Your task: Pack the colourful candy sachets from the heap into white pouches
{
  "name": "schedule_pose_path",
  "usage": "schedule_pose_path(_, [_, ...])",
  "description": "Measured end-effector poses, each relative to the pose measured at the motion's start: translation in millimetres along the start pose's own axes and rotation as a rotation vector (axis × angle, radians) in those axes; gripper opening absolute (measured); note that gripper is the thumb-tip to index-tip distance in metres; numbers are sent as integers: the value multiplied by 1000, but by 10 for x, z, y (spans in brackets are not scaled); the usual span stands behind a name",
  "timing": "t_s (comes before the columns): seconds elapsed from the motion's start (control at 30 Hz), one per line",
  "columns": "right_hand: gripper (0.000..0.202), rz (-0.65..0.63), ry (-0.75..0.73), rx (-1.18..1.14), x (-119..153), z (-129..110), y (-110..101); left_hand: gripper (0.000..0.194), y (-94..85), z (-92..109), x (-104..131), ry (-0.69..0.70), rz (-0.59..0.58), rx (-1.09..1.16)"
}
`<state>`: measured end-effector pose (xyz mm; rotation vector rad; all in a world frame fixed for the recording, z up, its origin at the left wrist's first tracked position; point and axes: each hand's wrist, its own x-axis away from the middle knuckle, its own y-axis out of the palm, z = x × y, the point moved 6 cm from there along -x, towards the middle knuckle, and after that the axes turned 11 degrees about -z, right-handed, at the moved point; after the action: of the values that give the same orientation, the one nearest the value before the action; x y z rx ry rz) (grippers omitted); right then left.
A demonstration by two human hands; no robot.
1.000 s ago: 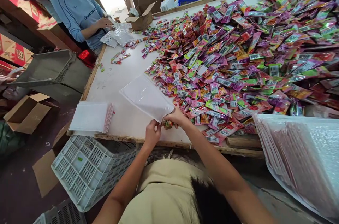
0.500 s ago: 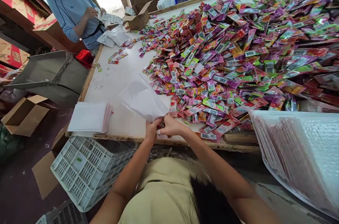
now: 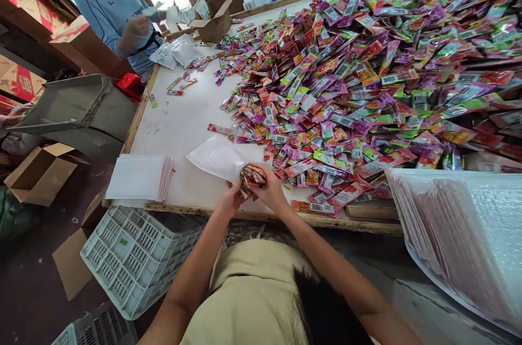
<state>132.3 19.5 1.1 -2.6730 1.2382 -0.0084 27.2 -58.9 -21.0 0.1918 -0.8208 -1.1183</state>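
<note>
My left hand [image 3: 231,198] is closed on the near edge of a white bubble mailer [image 3: 216,157], which lies slanted on the table with its mouth toward me. In my right hand [image 3: 269,191] is a bundle of small snack packets [image 3: 252,176], gripped right at the mailer's mouth. Whether any packets are inside the mailer I cannot tell. Just beyond and to the right spreads a large heap of colourful snack packets [image 3: 318,89]. One packet [image 3: 218,129] lies past the mailer's far side.
Left on the table sits a stack of white mailers [image 3: 136,177]. More bubble mailers [image 3: 460,225] stand at the right. Below the wooden edge is a white plastic crate [image 3: 130,258]. A person in blue [image 3: 118,24] stands at the far left near an open carton [image 3: 216,21].
The bundle of packets now shows in my right hand at the mailer's mouth. The mailer has dropped lower and flatter. A packet appears beyond it. The other person's hands have moved.
</note>
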Motion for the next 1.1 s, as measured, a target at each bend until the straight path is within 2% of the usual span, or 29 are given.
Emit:
schedule_pose_path(0.07, [48, 11, 40, -82, -44, 31, -55, 50, 5, 13, 84, 13, -22, -7])
schedule_pose_path(0.13, [50, 1, 58, -160, -48, 27, -54, 41, -27, 0, 138, 10, 13, 1])
schedule_pose_path(0.23, [59, -50, 47, -223, -5, -25, 24, 29, -103, -40, 167, -5, 94, 29])
schedule_pose_path(0.3, [60, -85, 43, -218, 24, -65, 80, 24, -120, -64, 168, -25, 91, 37])
schedule_pose_path(0.47, [31, -74, 25, -127, 55, -104, 78, 21, -84, -83, 181, -62, 24, 49])
schedule_pose_path(0.53, [30, -132, -48, -58, 69, -122, 79, 21, -92, -94, 193, -78, 36, 47])
schedule_pose_path(0.63, [46, -306, -174, 84, 97, -129, 129, 23, -127, -119, 212, -108, 63, 24])
schedule_pose_path(0.7, [56, -388, -196, 134, 87, -86, 154, 25, -144, -132, 226, -125, 57, -3])
schedule_pose_path(0.77, [53, -368, -166, 92, 35, -28, 130, 28, -132, -149, 240, -149, 10, -23])
schedule_pose_path(0.9, [45, -222, -86, -17, -36, 1, 51, 25, -101, -192, 277, -193, -47, -65])
schedule_pose_path(1.03, [59, -359, -77, -44, 32, -90, 156, 29, -103, -218, 328, -209, -26, -161])
schedule_pose_path(1.1, [49, -316, -55, -57, 58, -72, 163, 30, -98, -241, 363, -247, -42, -209])
